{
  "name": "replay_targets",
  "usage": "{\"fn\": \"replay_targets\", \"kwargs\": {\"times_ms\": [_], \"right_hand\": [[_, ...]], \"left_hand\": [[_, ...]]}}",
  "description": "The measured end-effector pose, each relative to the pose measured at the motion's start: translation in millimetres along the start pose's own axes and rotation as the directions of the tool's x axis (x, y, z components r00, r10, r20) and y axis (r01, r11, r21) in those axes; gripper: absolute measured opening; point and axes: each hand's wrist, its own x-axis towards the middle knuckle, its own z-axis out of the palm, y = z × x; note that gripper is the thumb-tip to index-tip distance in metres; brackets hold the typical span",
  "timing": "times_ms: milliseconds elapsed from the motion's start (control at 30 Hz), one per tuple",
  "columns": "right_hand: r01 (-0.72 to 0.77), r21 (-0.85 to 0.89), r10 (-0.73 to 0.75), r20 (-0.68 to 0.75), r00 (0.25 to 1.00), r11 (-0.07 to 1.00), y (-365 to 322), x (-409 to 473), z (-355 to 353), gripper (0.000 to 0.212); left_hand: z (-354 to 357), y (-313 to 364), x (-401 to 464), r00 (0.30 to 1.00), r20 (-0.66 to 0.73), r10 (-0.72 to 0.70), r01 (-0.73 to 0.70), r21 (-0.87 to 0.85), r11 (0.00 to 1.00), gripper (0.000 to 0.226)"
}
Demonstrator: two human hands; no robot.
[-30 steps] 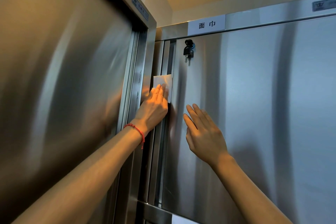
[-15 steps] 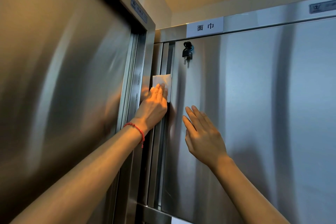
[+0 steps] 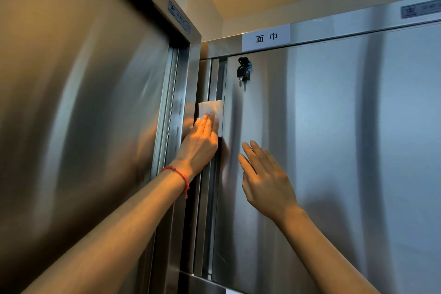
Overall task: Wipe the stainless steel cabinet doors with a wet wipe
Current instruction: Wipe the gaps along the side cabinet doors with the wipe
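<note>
Here: one wet wipe, long axis upright, flat on cabinet door left edge | left hand presses it, fingers straight | right hand flat, fingers straight, on door | two keys in view

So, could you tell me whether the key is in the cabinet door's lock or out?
In: the key sits in the lock at the door's upper left corner, with another hanging below it.
</note>
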Motion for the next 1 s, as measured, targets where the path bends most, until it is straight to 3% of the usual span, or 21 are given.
{"fn": "replay_targets", "kwargs": {"times_ms": [67,200,300,1000], "right_hand": [[0.001,-0.004,-0.001,0.001,1.000,1.000,0.1,-0.1,0.9,0.045],[0.004,-0.008,-0.003,0.003,1.000,1.000,0.8,-0.5,1.6,0.045],[0.006,-0.013,-0.007,-0.004,1.000,1.000,0.3,-0.3,0.7,0.045],[0.009,-0.003,-0.009,-0.013,1.000,1.000,0.9,-1.2,2.5,0.044]], "left_hand": [[-5.1,-4.8,4.8,0.998,0.062,0.025,-0.023,-0.028,0.999,0.045],[-14.5,-11.6,14.7,1.000,0.013,0.006,-0.006,0.005,1.000,0.045],[-17.5,-14.2,21.9,0.994,0.102,0.030,-0.029,-0.019,0.999,0.046],[-26.9,-19.0,28.3,0.986,0.165,0.005,0.021,-0.157,0.987,0.044]]}}
